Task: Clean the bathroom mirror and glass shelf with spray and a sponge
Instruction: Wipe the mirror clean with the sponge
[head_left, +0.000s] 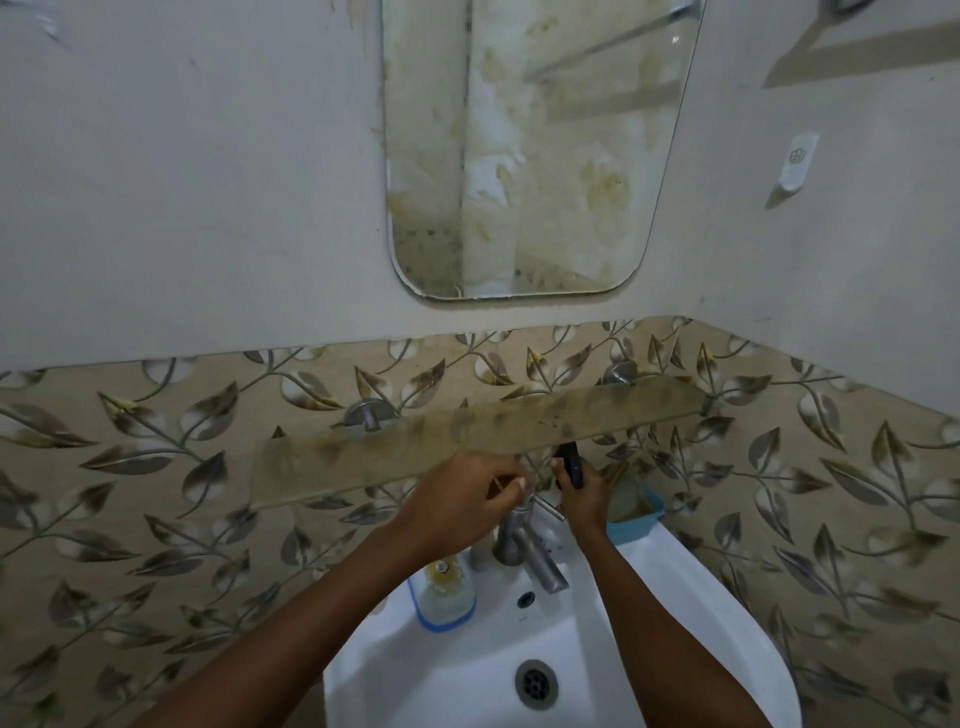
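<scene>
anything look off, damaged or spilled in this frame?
Yes: the mirror is blotched with yellowish stains, with dark specks near its lower edge, and the glass shelf carries a yellow-brown film with dark spots. Nothing looks broken or spilled.

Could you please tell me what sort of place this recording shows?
Most likely a home bathroom: a white washbasin with a steel tap, a stained wall mirror above it, and a grimy glass shelf fixed to leaf-patterned tiles.

One stained, rounded-corner wall mirror, one grimy glass shelf on two round metal brackets, one white ceramic basin, one steel tap, one black-topped spray bottle, one white plastic wall hook.
</scene>
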